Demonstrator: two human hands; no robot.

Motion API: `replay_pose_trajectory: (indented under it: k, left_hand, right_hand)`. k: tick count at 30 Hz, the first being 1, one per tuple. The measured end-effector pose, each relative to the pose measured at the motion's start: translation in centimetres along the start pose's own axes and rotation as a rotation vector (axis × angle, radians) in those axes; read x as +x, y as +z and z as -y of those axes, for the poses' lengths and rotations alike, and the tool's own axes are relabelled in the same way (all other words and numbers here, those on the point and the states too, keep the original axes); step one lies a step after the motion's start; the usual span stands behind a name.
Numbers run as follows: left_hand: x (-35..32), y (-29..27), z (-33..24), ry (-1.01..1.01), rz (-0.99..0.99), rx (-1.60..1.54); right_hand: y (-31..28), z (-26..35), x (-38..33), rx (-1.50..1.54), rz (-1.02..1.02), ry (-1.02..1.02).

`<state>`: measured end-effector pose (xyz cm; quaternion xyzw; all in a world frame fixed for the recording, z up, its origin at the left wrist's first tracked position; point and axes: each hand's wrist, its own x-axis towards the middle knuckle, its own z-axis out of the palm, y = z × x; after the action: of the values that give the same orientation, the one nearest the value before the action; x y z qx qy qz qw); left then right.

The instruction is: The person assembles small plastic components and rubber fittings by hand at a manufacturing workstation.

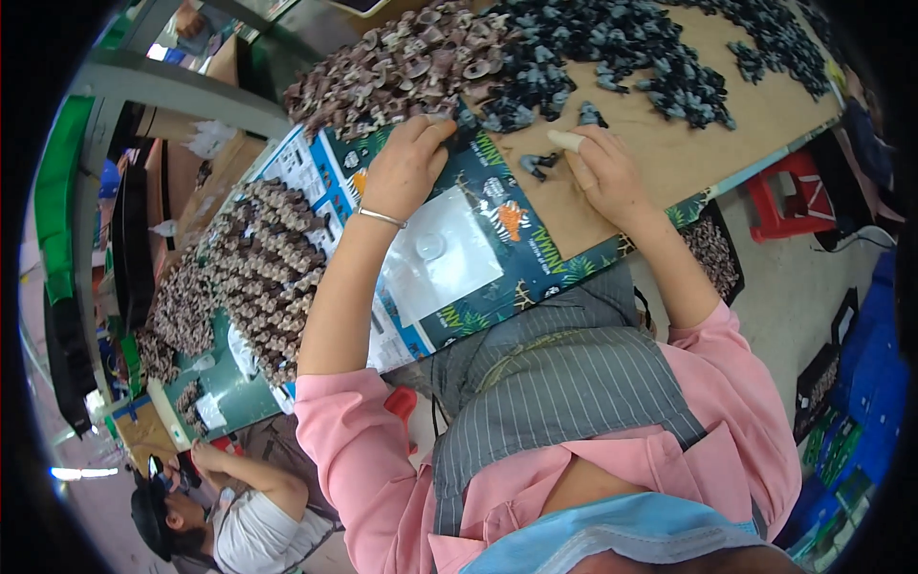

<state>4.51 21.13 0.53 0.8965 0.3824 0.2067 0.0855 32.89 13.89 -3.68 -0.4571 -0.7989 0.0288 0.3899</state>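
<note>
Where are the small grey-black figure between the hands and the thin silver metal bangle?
Small grey-black figure [533, 165]: head view, on its grey part.
Thin silver metal bangle [383, 219]: head view, middle of band.

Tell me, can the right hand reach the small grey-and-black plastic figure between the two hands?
Probably yes: the right hand is close beside the figure, and nothing visible stands between them.

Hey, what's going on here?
Someone is working by hand at a table. The right hand, with a pale finger cover, is beside a loose grey-and-black figure. The left hand is near piled brown pieces; whether it holds anything is unclear. More dark figures lie heaped beyond the right hand.
</note>
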Motion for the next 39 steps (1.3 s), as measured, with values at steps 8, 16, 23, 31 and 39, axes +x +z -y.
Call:
replay_pose_trajectory:
  k: [8,16,23,31,39]
  left_hand:
    - [-2.4,-1.9,-1.1,-0.091,0.091,-0.149]
    - [-1.0,-1.3,0.3,-0.373,-0.139,-0.213]
    - [0.3,-0.5,1.0,-0.395,0.039,-0.078]
    - [0.9,-2.1,1.4,-0.239,0.315,0.103]
    - [-2.2,-3.4,2.2,-0.376,0.314,-0.023]
  right_hand:
    - [-0.7,1.3,0.5,0.092,0.072,-0.105]
    - [0.7,1.6,0.7,0.162,0.180,-0.073]
    - [-0.4,2.0,0.6,0.309,0.189,0.100]
    - [1.9,1.0,0.3,0.159,0.185,0.004]
    - [0.0,2.7,1.0,0.540,0.309,0.505]
